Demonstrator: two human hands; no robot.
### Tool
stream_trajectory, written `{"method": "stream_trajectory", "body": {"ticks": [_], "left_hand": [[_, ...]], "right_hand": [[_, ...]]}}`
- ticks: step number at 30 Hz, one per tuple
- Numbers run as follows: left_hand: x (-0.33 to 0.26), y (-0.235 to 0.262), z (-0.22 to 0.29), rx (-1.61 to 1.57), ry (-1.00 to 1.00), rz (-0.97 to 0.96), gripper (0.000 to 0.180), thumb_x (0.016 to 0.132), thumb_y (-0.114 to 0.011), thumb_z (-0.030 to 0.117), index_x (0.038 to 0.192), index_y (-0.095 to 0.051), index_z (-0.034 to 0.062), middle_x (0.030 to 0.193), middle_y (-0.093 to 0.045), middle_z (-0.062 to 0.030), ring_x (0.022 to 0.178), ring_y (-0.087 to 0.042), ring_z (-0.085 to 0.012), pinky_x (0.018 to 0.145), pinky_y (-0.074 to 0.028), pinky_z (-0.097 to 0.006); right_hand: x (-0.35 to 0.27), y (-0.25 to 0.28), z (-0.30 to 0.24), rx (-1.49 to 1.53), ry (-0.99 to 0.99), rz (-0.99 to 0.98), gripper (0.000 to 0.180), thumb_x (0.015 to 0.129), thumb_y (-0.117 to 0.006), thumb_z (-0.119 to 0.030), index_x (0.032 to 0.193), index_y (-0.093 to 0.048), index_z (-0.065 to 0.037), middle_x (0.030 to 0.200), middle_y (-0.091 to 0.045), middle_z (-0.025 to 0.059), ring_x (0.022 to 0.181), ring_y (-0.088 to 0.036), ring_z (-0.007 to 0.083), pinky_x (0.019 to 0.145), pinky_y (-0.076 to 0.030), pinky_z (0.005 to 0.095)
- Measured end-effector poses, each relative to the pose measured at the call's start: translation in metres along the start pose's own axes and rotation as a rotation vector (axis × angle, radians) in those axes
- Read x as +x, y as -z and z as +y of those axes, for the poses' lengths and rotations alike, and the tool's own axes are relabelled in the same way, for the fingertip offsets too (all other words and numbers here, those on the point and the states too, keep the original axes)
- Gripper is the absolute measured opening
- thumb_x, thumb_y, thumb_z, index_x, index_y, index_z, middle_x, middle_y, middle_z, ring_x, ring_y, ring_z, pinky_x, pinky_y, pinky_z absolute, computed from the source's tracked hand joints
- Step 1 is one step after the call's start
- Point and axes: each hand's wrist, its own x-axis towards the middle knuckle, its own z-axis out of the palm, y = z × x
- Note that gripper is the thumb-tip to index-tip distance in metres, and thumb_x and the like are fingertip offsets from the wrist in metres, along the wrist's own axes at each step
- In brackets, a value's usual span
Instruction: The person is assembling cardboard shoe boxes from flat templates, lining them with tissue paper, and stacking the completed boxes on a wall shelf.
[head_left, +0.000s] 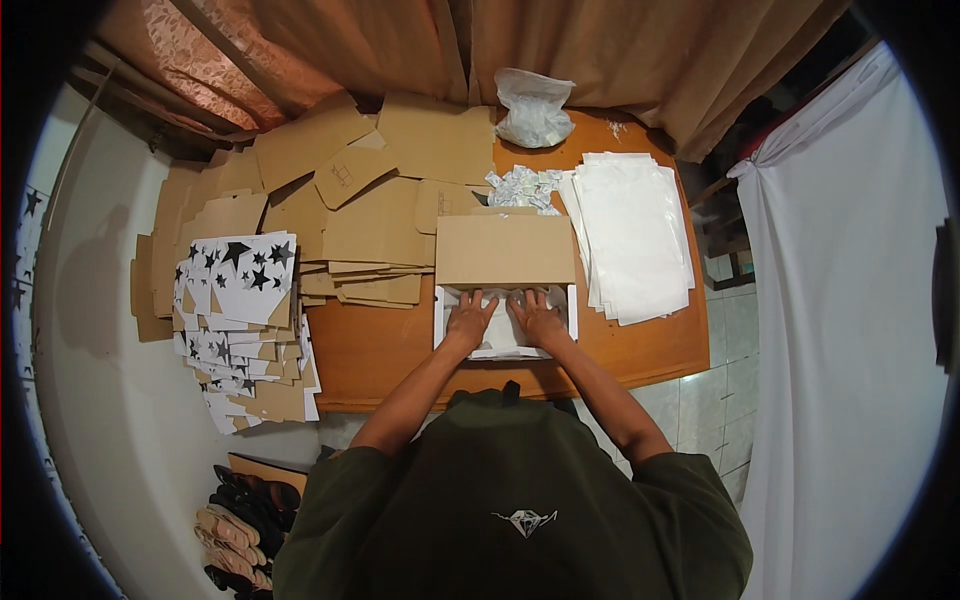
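Observation:
An open cardboard box [505,250] with white outer sides stands at the table's front edge, its brown lid raised at the back. White paper [500,328] lines the inside. My left hand [470,322] reaches into the left part of the box, its fingers spread and pressing on the paper. On the right side of the box, my right hand [540,320] lies the same way with spread fingers on the lining. Both hands hold nothing that I can see. Whether anything lies beneath the paper is hidden.
A stack of white paper sheets [635,240] lies right of the box. Behind it are small white packets [525,187] and a clear plastic bag [535,110]. Flat brown cardboard [375,225] covers the left back. Star-printed cardboard pieces [245,300] pile up at the left edge of the table [370,350].

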Motion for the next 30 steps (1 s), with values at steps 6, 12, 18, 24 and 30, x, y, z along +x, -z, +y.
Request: {"method": "stream_trajectory", "body": {"ticks": [6, 12, 18, 24, 30], "left_hand": [[-0.004, 0.003, 0.005, -0.016, 0.037, -0.009, 0.102, 0.066, -0.090, 0.010, 0.152, -0.036, 0.0211, 0.153, -0.037, -0.0188, 0.135, -0.041, -0.0469, 0.101, -0.052, -0.054], [-0.009, -0.006, 0.001, -0.025, 0.005, 0.015, 0.095, 0.074, -0.087, 0.016, 0.153, -0.035, 0.0184, 0.152, -0.033, -0.0265, 0.134, -0.037, -0.0527, 0.098, -0.051, -0.062], [-0.010, 0.021, -0.010, -0.311, -0.056, -0.081, 0.062, 0.091, -0.073, 0.024, 0.145, -0.044, 0.0128, 0.142, -0.044, -0.0321, 0.122, -0.051, -0.0549, 0.096, -0.053, -0.057], [-0.003, 0.143, -0.001, -0.461, -0.177, 0.085, 0.033, 0.095, -0.068, 0.027, 0.119, -0.065, 0.0048, 0.115, -0.068, -0.0216, 0.114, -0.063, -0.0392, 0.092, -0.052, -0.050], [0.065, 0.211, -0.019, -0.694, -0.177, 0.368, 0.036, 0.093, -0.069, 0.025, 0.120, -0.065, 0.0023, 0.108, -0.071, -0.0224, 0.103, -0.068, -0.0394, 0.089, -0.053, -0.046]], "right_hand": [[-0.001, 0.006, -0.004, -0.110, 0.017, -0.019, 0.073, 0.095, -0.059, -0.017, 0.161, -0.027, -0.017, 0.146, -0.037, 0.0237, 0.136, -0.042, 0.0475, 0.086, -0.059, 0.0580], [0.001, -0.007, -0.005, -0.028, 0.005, 0.012, 0.066, 0.097, -0.058, -0.017, 0.158, -0.033, -0.016, 0.149, -0.036, 0.0240, 0.134, -0.042, 0.0468, 0.089, -0.056, 0.0631], [-0.002, 0.030, 0.015, 0.288, 0.039, -0.167, 0.046, 0.100, -0.057, -0.019, 0.145, -0.051, -0.013, 0.130, -0.058, 0.0270, 0.120, -0.060, 0.0464, 0.094, -0.055, 0.0504], [-0.040, 0.142, 0.047, 0.631, 0.108, 0.110, 0.043, 0.096, -0.062, -0.021, 0.136, -0.056, -0.006, 0.121, -0.063, 0.0242, 0.113, -0.064, 0.0413, 0.098, -0.051, 0.0487], [0.014, 0.174, 0.107, 0.700, -0.013, 0.417, 0.040, 0.096, -0.063, -0.024, 0.130, -0.059, -0.005, 0.118, -0.064, 0.0223, 0.110, -0.064, 0.0394, 0.095, -0.052, 0.0481]]}}
